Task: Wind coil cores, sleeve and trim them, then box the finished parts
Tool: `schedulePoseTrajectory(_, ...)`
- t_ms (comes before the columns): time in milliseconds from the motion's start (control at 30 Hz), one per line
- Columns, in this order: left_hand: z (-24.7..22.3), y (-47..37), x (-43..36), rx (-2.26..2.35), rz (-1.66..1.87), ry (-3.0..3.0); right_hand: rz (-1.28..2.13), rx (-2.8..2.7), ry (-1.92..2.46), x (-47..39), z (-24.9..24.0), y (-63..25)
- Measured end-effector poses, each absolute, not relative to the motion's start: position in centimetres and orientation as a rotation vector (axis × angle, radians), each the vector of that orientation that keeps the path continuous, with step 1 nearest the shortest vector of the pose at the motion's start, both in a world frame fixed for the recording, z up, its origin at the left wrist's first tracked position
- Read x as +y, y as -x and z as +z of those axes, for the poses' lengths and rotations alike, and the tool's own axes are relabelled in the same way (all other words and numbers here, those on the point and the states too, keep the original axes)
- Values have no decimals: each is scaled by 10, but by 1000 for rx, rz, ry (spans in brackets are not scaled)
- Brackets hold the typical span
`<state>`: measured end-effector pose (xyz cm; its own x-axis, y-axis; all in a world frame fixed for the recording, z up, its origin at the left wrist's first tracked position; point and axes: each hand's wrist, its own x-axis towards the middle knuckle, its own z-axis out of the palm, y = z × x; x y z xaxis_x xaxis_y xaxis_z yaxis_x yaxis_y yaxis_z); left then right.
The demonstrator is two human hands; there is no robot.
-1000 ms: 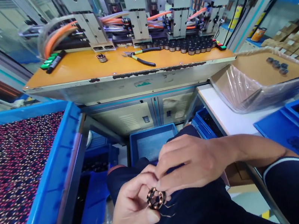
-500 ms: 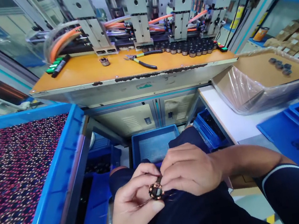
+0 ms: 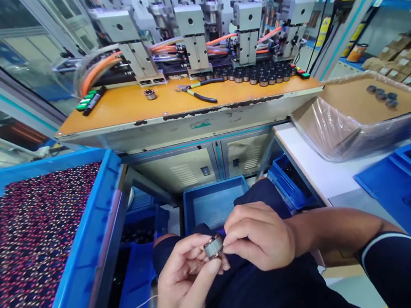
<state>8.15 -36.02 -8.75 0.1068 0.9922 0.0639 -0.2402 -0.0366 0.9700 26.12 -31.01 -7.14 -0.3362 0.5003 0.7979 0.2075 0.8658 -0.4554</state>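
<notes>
Many parts (image 3: 40,242) crowd a blue bin (image 3: 106,188); left grip (image 3: 184,277) pinches a ring (image 3: 213,247), right grip (image 3: 259,236) pressed together.

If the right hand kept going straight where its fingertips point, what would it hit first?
Probably the copper-wound stator in the left hand; the right hand has its fingertips right beside it, perhaps touching.

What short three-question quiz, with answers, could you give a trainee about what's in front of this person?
1. Which two-handled tool lies on the orange bench top?
2. True or false: the left hand holds a small metal ring.
3. The blue bin of red-and-dark parts stands on the person's: A) left; B) right.

Key: 1. Pliers. 2. True. 3. A.
</notes>
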Motion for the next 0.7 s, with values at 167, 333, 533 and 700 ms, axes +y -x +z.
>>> schedulePoseTrajectory(167,-89,-83,-357,705,1369,-1122,346,-1875,609,-317,-66,-261)
schedulePoseTrajectory(333,-91,-88,-357,426,1449,-949,410,-1997,604,-322,-53,-266)
schedulePoseTrajectory(533,-92,-90,-355,412,1226,-779,210,-2169,401,-319,-40,-269)
schedulePoseTrajectory(700,-104,-90,-357,437,1013,-835,18,-2192,383,-321,-44,-271)
